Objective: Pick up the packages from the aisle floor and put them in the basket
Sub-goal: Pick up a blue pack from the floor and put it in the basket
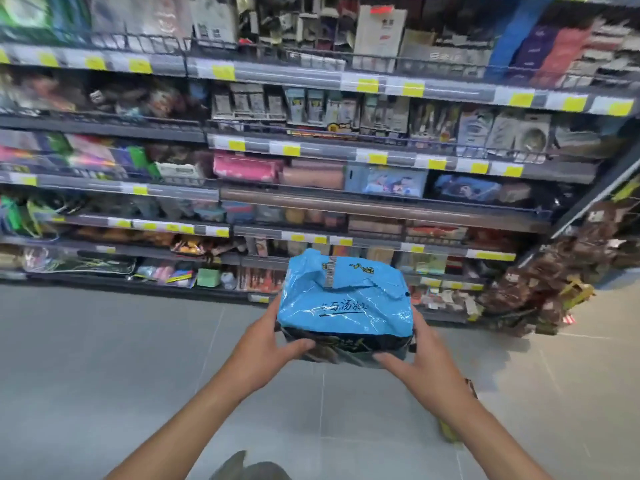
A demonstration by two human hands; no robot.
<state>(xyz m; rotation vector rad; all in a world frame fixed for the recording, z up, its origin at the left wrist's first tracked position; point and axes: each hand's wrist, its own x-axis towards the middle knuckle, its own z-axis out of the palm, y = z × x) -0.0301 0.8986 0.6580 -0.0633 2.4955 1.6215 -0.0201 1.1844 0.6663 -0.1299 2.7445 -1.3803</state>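
Both hands are on it. The left hand [263, 344] clamps the lower left corner of the blue package [344, 306], thumb hooked across the dark near face and fingers wrapped out of sight round the far side. The right hand [420, 370] mirrors it at the lower right corner, thumb pointing in along the bottom edge, palm pressed to the side. Neither hand is nearer than the other; the package sits squarely between them in the centre of the frame, held up off the floor at arm's reach.

Its long axis runs left to right across the picture, from one palm to the other, with the crinkled blue top tilted up toward the camera and a barcode strip near the upper edge. The wrapper looks soft and slippery, so I'd judge the two-sided squeeze is what holds it.

Below the hands, the grey tiled floor [104, 358] fills the lower half of the frame. A blurred yellowish shape [448, 433] lies on it just under the right forearm; I cannot tell what it is. Across the upper half run the stocked shelves [346, 143] with yellow price tags.

No basket shows anywhere, so which way the package must travel cannot be read from here; that direction is what the drop depends on.
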